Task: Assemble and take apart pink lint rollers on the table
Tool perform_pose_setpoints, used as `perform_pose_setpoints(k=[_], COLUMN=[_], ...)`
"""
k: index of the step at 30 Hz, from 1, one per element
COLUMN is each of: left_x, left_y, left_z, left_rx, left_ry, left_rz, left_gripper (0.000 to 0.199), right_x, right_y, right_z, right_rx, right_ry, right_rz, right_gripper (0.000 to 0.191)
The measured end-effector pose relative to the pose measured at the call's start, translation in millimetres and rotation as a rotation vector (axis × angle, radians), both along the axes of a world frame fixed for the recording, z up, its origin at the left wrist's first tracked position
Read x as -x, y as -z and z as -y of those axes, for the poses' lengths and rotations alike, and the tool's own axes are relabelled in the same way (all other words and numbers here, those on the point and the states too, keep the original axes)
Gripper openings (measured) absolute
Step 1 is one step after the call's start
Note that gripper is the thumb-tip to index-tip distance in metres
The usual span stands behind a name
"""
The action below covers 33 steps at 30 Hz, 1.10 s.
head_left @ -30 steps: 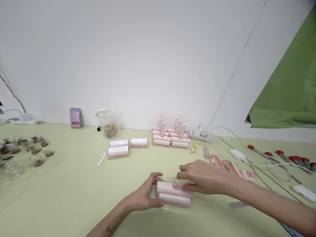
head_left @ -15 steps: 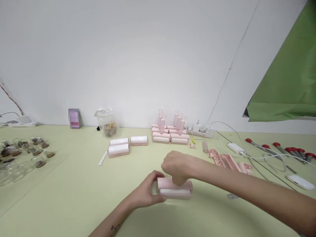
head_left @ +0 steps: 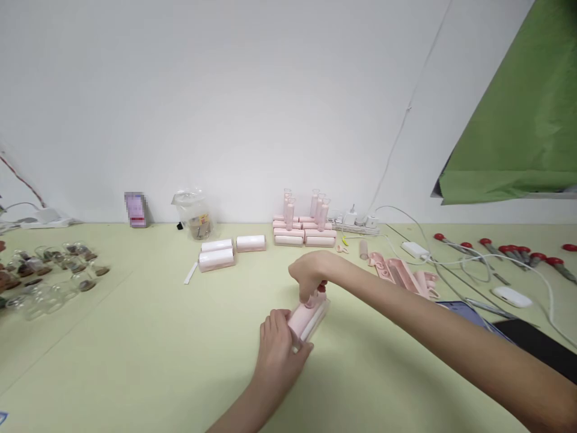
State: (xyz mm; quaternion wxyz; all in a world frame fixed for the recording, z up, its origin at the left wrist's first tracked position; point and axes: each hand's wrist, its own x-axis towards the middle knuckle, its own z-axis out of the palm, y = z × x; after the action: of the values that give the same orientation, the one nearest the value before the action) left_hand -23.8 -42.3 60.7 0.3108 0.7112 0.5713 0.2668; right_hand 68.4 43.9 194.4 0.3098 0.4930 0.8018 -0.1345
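A pink roller dispenser (head_left: 303,317) with a white roll along its side lies slantwise on the table in front of me. My left hand (head_left: 277,344) grips its near end, thumb on the near side and fingers over the far side. Bent down over the far end is my right hand (head_left: 311,276), its fingers closed at the dispenser's top. A small pinkish piece shows just under those fingers, but most of what they hold is hidden.
Several finished pink dispensers (head_left: 288,233) with upright clear tubes stand near the wall. White rolls (head_left: 217,259) lie left of them. Pink parts (head_left: 402,275), cables, a phone (head_left: 464,311) and red-tipped tools (head_left: 489,245) are at right. Glass domes (head_left: 83,281) cover the left side.
The dispenser has turned from lying crosswise to slanting away, its far end now up and to the right. My left hand turned with it; my right hand stays over its top.
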Motion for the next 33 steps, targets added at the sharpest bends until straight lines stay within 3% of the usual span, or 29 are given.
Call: perform_pose_setpoints(k=[4, 7, 11, 13, 15, 18, 20, 22, 26, 28, 31, 33], left_x=[-9, -9, 4, 14, 24, 35, 35, 29, 1, -16, -37, -47], left_y=[-0.2, 0.4, -3.3, -8.0, -13.0, -18.5, -22.4, -29.4, -50.7, -56.2, -49.3, -39.3], left_z=[13, 11, -9, -25, -41, -59, -67, -74, -86, -90, -92, -92], left_rx=[-0.019, -0.046, -0.058, -0.002, 0.074, 0.186, 0.183, 0.095, -0.02, -0.005, 0.197, 0.281], left_ry=[-0.019, -0.007, 0.083, 0.168, 0.279, 0.391, 0.371, 0.303, 0.242, 0.329, 0.473, 0.453], left_rz=[-0.067, -0.111, -0.122, -0.071, -0.025, -0.001, 0.026, 0.158, 0.632, 0.745, 0.748, 0.748], left_gripper=[0.034, 0.036, 0.044, 0.046, 0.047, 0.068, 0.096, 0.109, 0.09, 0.083, 0.046, 0.043], right_x=[13, 5, -47, -84, -121, -167, -186, -195, -189, -181, -171, -168], right_y=[8.8, 3.3, -25.2, -35.6, -34.5, -10.6, 13.5, 38.3, 78.9, 92.3, 102.4, 103.0], right_z=[9, 10, -9, -23, -37, -53, -60, -66, -76, -80, -81, -77], right_rx=[-0.019, 0.033, 0.177, 0.112, -0.031, -0.271, -0.393, -0.49, -0.673, -0.736, -0.782, -0.801], right_ry=[0.072, 0.136, 0.214, 0.254, 0.314, 0.406, 0.43, 0.431, 0.436, 0.439, 0.417, 0.411], right_rz=[0.03, -0.035, -0.251, -0.363, -0.413, -0.379, -0.35, -0.334, -0.319, -0.317, -0.337, -0.362], right_gripper=[0.012, 0.021, 0.046, 0.047, 0.037, 0.027, 0.024, 0.025, 0.027, 0.028, 0.024, 0.022])
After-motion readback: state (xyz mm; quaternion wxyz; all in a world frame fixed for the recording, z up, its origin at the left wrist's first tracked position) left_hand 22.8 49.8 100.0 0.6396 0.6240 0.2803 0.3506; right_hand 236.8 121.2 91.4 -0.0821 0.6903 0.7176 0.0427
